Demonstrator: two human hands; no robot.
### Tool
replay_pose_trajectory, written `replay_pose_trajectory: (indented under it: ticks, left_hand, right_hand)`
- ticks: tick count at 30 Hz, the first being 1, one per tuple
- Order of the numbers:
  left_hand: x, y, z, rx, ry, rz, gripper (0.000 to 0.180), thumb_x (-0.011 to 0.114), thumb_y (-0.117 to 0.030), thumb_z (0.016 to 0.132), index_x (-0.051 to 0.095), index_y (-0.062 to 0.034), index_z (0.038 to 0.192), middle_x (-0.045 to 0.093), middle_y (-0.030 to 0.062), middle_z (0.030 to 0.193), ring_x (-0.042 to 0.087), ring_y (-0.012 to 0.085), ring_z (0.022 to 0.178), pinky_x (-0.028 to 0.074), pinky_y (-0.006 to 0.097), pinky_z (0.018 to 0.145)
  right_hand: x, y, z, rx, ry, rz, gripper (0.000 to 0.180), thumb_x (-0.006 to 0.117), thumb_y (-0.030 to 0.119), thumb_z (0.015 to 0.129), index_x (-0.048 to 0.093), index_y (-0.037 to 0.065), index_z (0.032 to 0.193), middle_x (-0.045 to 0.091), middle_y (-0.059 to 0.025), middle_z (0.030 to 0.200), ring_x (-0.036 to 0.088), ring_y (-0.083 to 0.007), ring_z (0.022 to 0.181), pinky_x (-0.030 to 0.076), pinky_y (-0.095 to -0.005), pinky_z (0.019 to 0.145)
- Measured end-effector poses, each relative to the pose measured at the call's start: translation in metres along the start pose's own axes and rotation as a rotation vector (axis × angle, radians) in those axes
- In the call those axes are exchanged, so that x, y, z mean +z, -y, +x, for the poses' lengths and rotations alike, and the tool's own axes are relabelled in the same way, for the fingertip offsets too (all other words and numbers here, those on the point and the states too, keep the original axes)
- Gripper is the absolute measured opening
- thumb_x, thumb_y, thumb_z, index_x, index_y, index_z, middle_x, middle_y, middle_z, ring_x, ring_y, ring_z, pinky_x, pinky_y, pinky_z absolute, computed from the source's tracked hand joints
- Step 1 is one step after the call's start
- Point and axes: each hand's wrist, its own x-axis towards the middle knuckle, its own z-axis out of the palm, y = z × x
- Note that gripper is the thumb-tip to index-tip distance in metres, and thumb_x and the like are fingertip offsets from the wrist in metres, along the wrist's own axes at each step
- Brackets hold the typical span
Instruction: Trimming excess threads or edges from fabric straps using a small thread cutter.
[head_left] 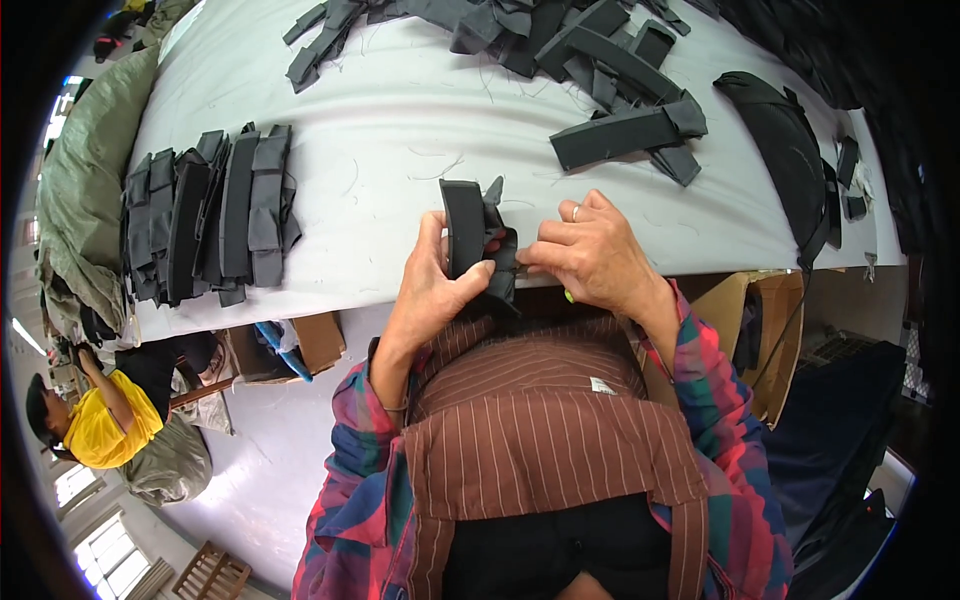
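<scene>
At the table's near edge, my left hand (437,272) grips a black sewn fabric strip (463,225), thumb in front and fingers behind. The strip stands nearly upright, with loose folds on its right side. Close beside those folds, my right hand (592,254) is closed in a pinch, its fingertips at the edge of the fabric. A small yellow-green bit (569,296) shows below the right fingers; the rest of what they hold is too hidden to name. A ring sits on one finger of that hand.
Several similar black strips (238,205) lie in a row at left on the white-covered table (370,190). A loose heap of black pieces (615,135) spreads at the back. A black curved fabric piece (775,140) lies right. Cardboard boxes (775,330) stand below. A person in yellow (115,420) sits at far left.
</scene>
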Motion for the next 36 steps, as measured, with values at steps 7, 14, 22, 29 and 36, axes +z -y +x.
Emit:
replay_pose_trajectory:
  ticks: [7, 14, 22, 29, 36]
  left_hand:
    - [0.001, 0.002, 0.0, 0.011, -0.006, 0.001, 0.043, 0.063, 0.0, 0.08, 0.039, 0.0021, 0.116, 0.062, 0.0162, 0.109, 0.059, 0.0177, 0.102, 0.047, 0.03, 0.091]
    - [0.001, 0.005, 0.001, 0.017, -0.023, 0.029, 0.044, 0.064, -0.002, 0.08, 0.039, 0.0019, 0.117, 0.064, 0.0142, 0.102, 0.06, 0.0149, 0.096, 0.048, 0.027, 0.085]
    - [0.001, 0.005, 0.0, 0.031, -0.037, 0.041, 0.044, 0.064, -0.003, 0.079, 0.04, 0.0019, 0.116, 0.064, 0.0147, 0.102, 0.06, 0.0142, 0.094, 0.048, 0.027, 0.084]
    - [-0.001, 0.007, 0.001, 0.025, -0.037, 0.051, 0.043, 0.064, -0.003, 0.079, 0.04, 0.002, 0.116, 0.064, 0.0147, 0.104, 0.059, 0.0145, 0.096, 0.048, 0.028, 0.085]
    - [0.001, 0.003, 0.001, 0.015, -0.018, 0.026, 0.042, 0.061, 0.0, 0.08, 0.04, 0.0025, 0.116, 0.062, 0.0167, 0.11, 0.06, 0.0177, 0.101, 0.048, 0.031, 0.09]
  right_hand:
    - [-0.003, -0.006, 0.005, -0.078, 0.036, 0.042, 0.015, 0.07, 0.013, 0.064, 0.069, 0.019, 0.078, 0.052, 0.0054, 0.066, 0.048, -0.0173, 0.067, 0.033, -0.031, 0.063]
    - [-0.001, -0.004, 0.0, -0.005, 0.046, 0.046, 0.014, 0.072, 0.014, 0.065, 0.069, 0.018, 0.078, 0.053, 0.0045, 0.065, 0.048, -0.018, 0.066, 0.034, -0.0316, 0.064]
    - [-0.001, -0.002, -0.002, 0.01, 0.024, 0.04, 0.01, 0.073, 0.019, 0.07, 0.069, 0.017, 0.079, 0.054, 0.0034, 0.066, 0.048, -0.018, 0.065, 0.034, -0.0317, 0.064]
    - [0.0, 0.0, -0.003, 0.045, 0.011, 0.054, 0.008, 0.072, 0.02, 0.073, 0.065, 0.015, 0.074, 0.055, 0.0023, 0.066, 0.053, -0.0193, 0.069, 0.036, -0.0333, 0.065]
    - [0.0, 0.0, -0.005, 0.087, 0.046, 0.055, 0.01, 0.073, 0.021, 0.073, 0.065, 0.015, 0.075, 0.055, 0.0015, 0.067, 0.054, -0.0194, 0.069, 0.037, -0.0332, 0.066]
